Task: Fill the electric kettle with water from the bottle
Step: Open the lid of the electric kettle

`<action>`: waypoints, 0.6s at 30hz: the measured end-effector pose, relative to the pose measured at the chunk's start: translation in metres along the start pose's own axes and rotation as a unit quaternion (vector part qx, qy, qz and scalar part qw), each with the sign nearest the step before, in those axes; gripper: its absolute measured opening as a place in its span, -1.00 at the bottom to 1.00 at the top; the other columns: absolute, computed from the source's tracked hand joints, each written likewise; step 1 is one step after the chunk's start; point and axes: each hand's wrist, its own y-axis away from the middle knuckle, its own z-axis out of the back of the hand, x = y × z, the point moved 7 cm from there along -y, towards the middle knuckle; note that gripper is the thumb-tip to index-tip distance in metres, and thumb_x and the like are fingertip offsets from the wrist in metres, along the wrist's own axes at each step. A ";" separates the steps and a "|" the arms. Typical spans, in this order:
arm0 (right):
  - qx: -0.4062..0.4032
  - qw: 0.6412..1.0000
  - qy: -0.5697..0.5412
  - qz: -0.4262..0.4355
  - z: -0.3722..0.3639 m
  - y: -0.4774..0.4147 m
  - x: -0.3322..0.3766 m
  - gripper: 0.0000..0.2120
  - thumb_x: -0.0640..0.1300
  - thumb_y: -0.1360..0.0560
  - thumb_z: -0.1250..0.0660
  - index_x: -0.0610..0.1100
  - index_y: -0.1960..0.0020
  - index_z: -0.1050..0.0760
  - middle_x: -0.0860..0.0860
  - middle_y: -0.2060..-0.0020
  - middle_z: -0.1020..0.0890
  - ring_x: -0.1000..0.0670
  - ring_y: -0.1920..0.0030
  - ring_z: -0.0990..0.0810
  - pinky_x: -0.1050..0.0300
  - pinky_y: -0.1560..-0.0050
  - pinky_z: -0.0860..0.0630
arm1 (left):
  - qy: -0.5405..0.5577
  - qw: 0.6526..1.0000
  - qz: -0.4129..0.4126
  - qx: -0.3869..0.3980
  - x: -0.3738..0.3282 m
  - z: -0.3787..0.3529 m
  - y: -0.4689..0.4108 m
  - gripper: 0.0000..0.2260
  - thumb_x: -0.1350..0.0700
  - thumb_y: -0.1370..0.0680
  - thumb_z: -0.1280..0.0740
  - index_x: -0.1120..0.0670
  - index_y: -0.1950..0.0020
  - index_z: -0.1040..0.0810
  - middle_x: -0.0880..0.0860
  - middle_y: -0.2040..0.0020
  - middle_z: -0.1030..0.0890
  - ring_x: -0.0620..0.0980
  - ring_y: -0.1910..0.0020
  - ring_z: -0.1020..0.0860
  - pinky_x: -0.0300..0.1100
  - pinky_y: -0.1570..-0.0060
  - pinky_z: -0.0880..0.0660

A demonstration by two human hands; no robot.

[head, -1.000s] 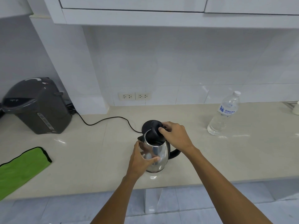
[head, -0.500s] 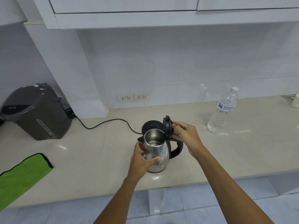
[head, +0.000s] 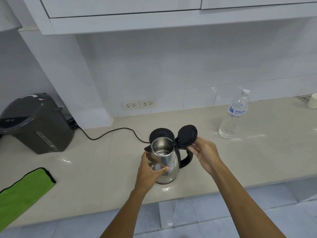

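Note:
A steel electric kettle [head: 167, 162] with a black handle stands on the beige counter [head: 96, 170], just in front of its round black base [head: 161, 134]. My left hand [head: 151, 170] grips the kettle's shiny body from the front left. The black hinged lid [head: 187, 135] is swung wide back to the right, and the fingers of my right hand [head: 205, 154] hold its lower edge. The kettle's mouth is uncovered and its inside looks bare. A clear capped water bottle [head: 234, 115] with a blue label stands upright further right, untouched.
A dark grey hot-water dispenser [head: 36, 123] stands at the far left, and a black cord [head: 109, 133] runs from behind it to the kettle base. A green cloth [head: 22, 191] lies at the front left. A white cup [head: 312, 101] sits at the far right. Wall cabinets hang overhead.
My right hand has swung the black lid up and back from the kettle's mouth to fully open on the right. My left hand stays on the kettle's body.

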 end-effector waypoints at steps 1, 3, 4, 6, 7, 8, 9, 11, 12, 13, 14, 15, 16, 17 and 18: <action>-0.002 1.000 -0.007 -0.001 0.001 0.000 -0.001 -0.77 -0.35 -0.60 -0.28 -0.36 -0.18 -0.64 -0.24 -0.11 -0.73 -0.20 -0.16 -0.72 -0.04 -0.28 -0.58 | 0.000 1.000 -0.001 0.000 0.000 0.000 0.000 -0.07 -0.08 -0.27 -0.75 -0.10 -0.51 -0.32 -0.11 -0.34 -0.55 -0.06 -0.30 -0.58 -0.44 0.02 -0.48; -0.001 1.000 -0.019 -0.003 0.003 0.000 -0.003 -0.77 -0.35 -0.60 -0.28 -0.35 -0.18 -0.65 -0.23 -0.12 -0.73 -0.18 -0.17 -0.71 -0.03 -0.27 -0.58 | 0.001 1.000 -0.002 0.002 -0.001 0.000 0.001 -0.07 -0.08 -0.27 -0.75 -0.11 -0.51 -0.32 -0.13 -0.33 -0.55 -0.09 -0.28 -0.58 -0.44 0.02 -0.48; 0.000 1.000 -0.025 -0.004 0.003 0.001 -0.004 -0.76 -0.35 -0.60 -0.28 -0.35 -0.18 -0.65 -0.23 -0.12 -0.73 -0.18 -0.17 -0.71 -0.01 -0.26 -0.59 | 0.001 1.000 -0.003 0.003 -0.003 0.000 0.001 -0.08 -0.07 -0.28 -0.75 -0.11 -0.50 -0.32 -0.14 -0.32 -0.55 -0.13 -0.26 -0.58 -0.45 0.02 -0.48; 0.001 0.999 -0.036 -0.004 0.005 0.001 -0.005 -0.77 -0.35 -0.60 -0.28 -0.34 -0.19 -0.65 -0.21 -0.12 -0.73 -0.16 -0.17 -0.72 0.05 -0.19 -0.64 | 0.000 1.000 -0.006 0.005 -0.004 0.001 0.002 -0.11 -0.06 -0.28 -0.75 -0.13 -0.47 -0.32 -0.16 -0.30 -0.55 -0.22 -0.23 -0.57 -0.45 0.03 -0.48; 0.000 0.999 -0.041 -0.004 0.006 0.001 -0.006 -0.77 -0.35 -0.60 -0.29 -0.33 -0.19 -0.65 -0.20 -0.12 -0.74 -0.14 -0.16 -0.72 0.08 -0.17 -0.66 | 0.001 1.000 -0.007 0.006 -0.004 0.001 0.002 -0.12 -0.05 -0.28 -0.75 -0.15 -0.46 -0.32 -0.16 -0.30 -0.55 -0.24 -0.23 -0.57 -0.44 0.02 -0.49; -0.002 0.999 -0.047 -0.004 0.007 0.001 -0.006 -0.77 -0.36 -0.60 -0.30 -0.33 -0.20 -0.65 -0.20 -0.12 -0.74 -0.14 -0.17 -0.72 0.09 -0.16 -0.66 | 0.002 1.000 -0.008 0.007 -0.004 0.001 0.002 -0.13 -0.05 -0.29 -0.75 -0.15 -0.45 -0.32 -0.16 -0.30 -0.55 -0.23 -0.23 -0.57 -0.44 0.01 -0.49; -0.005 0.999 -0.053 -0.005 0.008 0.000 -0.007 -0.77 -0.36 -0.60 -0.30 -0.34 -0.20 -0.65 -0.20 -0.12 -0.73 -0.14 -0.17 -0.72 0.08 -0.17 -0.66 | 0.002 1.000 -0.008 0.006 -0.003 0.001 0.002 -0.12 -0.06 -0.28 -0.75 -0.15 -0.45 -0.32 -0.16 -0.30 -0.55 -0.19 -0.25 -0.58 -0.43 -0.02 -0.49; -0.006 0.998 -0.061 -0.005 0.010 -0.001 -0.009 -0.76 -0.36 -0.59 -0.31 -0.35 -0.22 -0.63 -0.20 -0.14 -0.73 -0.13 -0.20 -0.71 0.07 -0.22 -0.64 | 0.000 1.000 -0.010 0.007 -0.003 0.001 0.001 -0.09 -0.09 -0.27 -0.75 -0.15 -0.48 -0.32 -0.15 -0.32 -0.55 -0.11 -0.28 -0.58 -0.36 -0.10 -0.52; -0.005 0.998 -0.062 -0.006 0.010 -0.001 -0.009 -0.75 -0.36 -0.59 -0.31 -0.35 -0.22 -0.63 -0.20 -0.15 -0.73 -0.13 -0.20 -0.70 0.06 -0.23 -0.63 | -0.001 1.000 -0.010 0.006 -0.002 0.001 0.001 -0.08 -0.11 -0.27 -0.75 -0.14 -0.49 -0.31 -0.14 -0.32 -0.55 -0.10 -0.30 -0.58 -0.30 -0.14 -0.54; -0.005 0.998 -0.063 -0.006 0.010 -0.001 -0.009 -0.75 -0.36 -0.59 -0.32 -0.35 -0.23 -0.63 -0.19 -0.15 -0.73 -0.12 -0.21 -0.70 0.06 -0.25 -0.62 | -0.001 1.000 -0.011 0.006 -0.002 0.001 0.000 -0.06 -0.11 -0.27 -0.75 -0.13 -0.51 -0.31 -0.14 -0.33 -0.55 -0.09 -0.30 -0.58 -0.25 -0.18 -0.55; -0.005 0.998 -0.067 -0.007 0.010 -0.001 -0.010 -0.75 -0.36 -0.59 -0.32 -0.35 -0.23 -0.63 -0.19 -0.15 -0.73 -0.12 -0.21 -0.70 0.06 -0.25 -0.61 | -0.002 1.000 -0.011 0.006 -0.002 0.001 0.000 -0.06 -0.10 -0.27 -0.75 -0.12 -0.52 -0.30 -0.13 -0.33 -0.55 -0.09 -0.30 -0.58 -0.23 -0.20 -0.55; -0.005 0.997 -0.071 -0.007 0.010 0.000 -0.010 -0.75 -0.36 -0.59 -0.32 -0.35 -0.23 -0.63 -0.19 -0.15 -0.73 -0.12 -0.21 -0.70 0.06 -0.24 -0.62 | -0.003 1.000 -0.011 0.005 -0.002 0.001 0.001 -0.05 -0.10 -0.27 -0.74 -0.12 -0.53 -0.30 -0.13 -0.34 -0.55 -0.09 -0.30 -0.58 -0.22 -0.21 -0.54; -0.004 0.997 -0.074 -0.007 0.010 0.000 -0.010 -0.75 -0.35 -0.59 -0.33 -0.34 -0.23 -0.64 -0.19 -0.15 -0.73 -0.11 -0.21 -0.70 0.07 -0.23 -0.63 | -0.005 1.000 -0.011 0.006 -0.002 0.001 0.001 -0.04 -0.10 -0.28 -0.74 -0.12 -0.54 -0.29 -0.13 -0.34 -0.55 -0.09 -0.30 -0.58 -0.21 -0.22 -0.54; -0.002 0.997 -0.075 -0.006 0.009 0.000 -0.010 -0.75 -0.35 -0.59 -0.33 -0.34 -0.23 -0.64 -0.19 -0.15 -0.73 -0.11 -0.21 -0.70 0.08 -0.22 -0.63 | -0.005 1.000 -0.010 0.006 -0.002 0.001 0.001 -0.04 -0.09 -0.28 -0.74 -0.12 -0.55 -0.29 -0.13 -0.34 -0.55 -0.08 -0.30 -0.57 -0.22 -0.21 -0.54; -0.002 0.997 -0.076 -0.005 0.009 0.000 -0.010 -0.75 -0.35 -0.59 -0.33 -0.34 -0.23 -0.64 -0.18 -0.16 -0.73 -0.10 -0.21 -0.70 0.08 -0.22 -0.64 | -0.006 1.000 -0.010 0.005 -0.002 0.001 0.001 -0.04 -0.08 -0.29 -0.74 -0.12 -0.55 -0.29 -0.13 -0.34 -0.55 -0.08 -0.30 -0.57 -0.22 -0.22 -0.53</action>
